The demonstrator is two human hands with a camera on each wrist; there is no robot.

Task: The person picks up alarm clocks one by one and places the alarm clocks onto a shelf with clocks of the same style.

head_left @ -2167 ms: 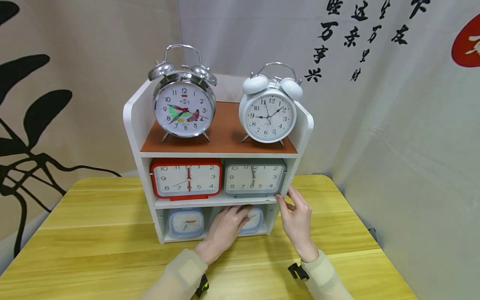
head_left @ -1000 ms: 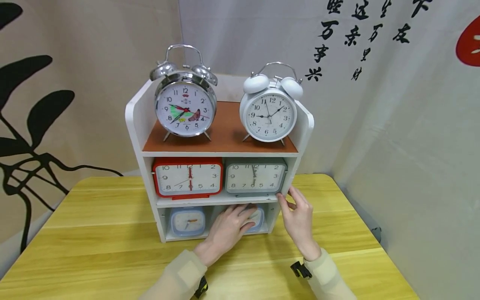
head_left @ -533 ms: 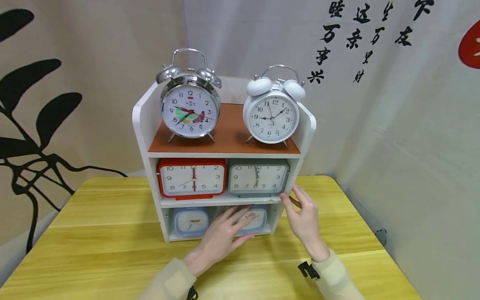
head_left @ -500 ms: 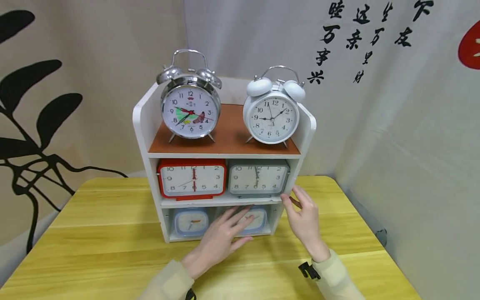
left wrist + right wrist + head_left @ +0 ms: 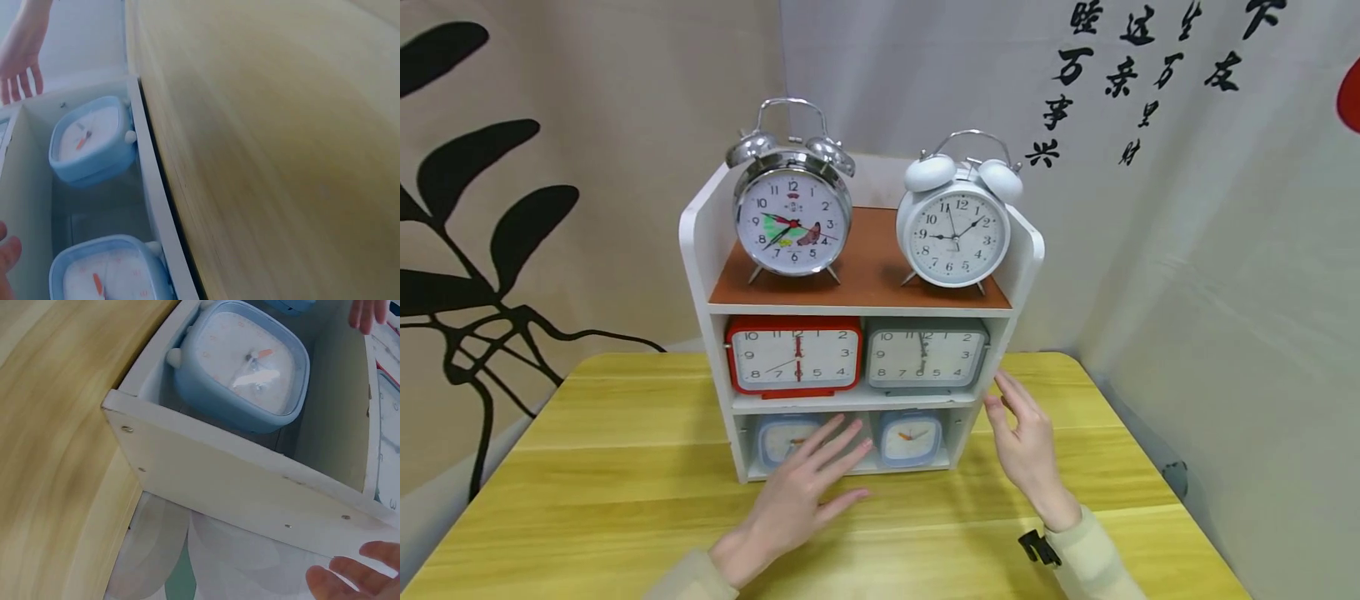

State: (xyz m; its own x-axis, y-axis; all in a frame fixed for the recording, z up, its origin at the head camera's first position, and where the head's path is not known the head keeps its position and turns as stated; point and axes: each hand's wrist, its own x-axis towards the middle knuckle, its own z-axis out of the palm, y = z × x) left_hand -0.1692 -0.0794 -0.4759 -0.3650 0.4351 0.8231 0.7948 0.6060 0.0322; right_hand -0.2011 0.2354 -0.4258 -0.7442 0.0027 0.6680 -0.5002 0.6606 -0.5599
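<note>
A white three-tier shelf (image 5: pixel 857 309) stands on the wooden table. On its bottom tier sit two small light-blue alarm clocks, the right blue clock (image 5: pixel 911 438) in full view and the left blue clock (image 5: pixel 775 435) partly covered by my left hand (image 5: pixel 797 496). That hand is spread in front of the bottom tier with nothing in it. My right hand (image 5: pixel 1028 446) is beside the shelf's right side, fingers extended and holding nothing. In the right wrist view the right blue clock (image 5: pixel 247 365) faces out beside the shelf's side panel (image 5: pixel 219 469).
A silver twin-bell clock (image 5: pixel 792 221) and a white twin-bell clock (image 5: pixel 955 233) stand on the top tier. The middle tier holds a red rectangular clock (image 5: pixel 795 357) and a grey-green one (image 5: pixel 927 357). Wooden tabletop (image 5: pixel 887 533) surrounds the shelf, with a curtain backdrop (image 5: pixel 1210 275) behind.
My left hand has left the right blue clock and drawn back to the left and down, uncovering it. My right hand has moved off the shelf's right edge, its fingers opening.
</note>
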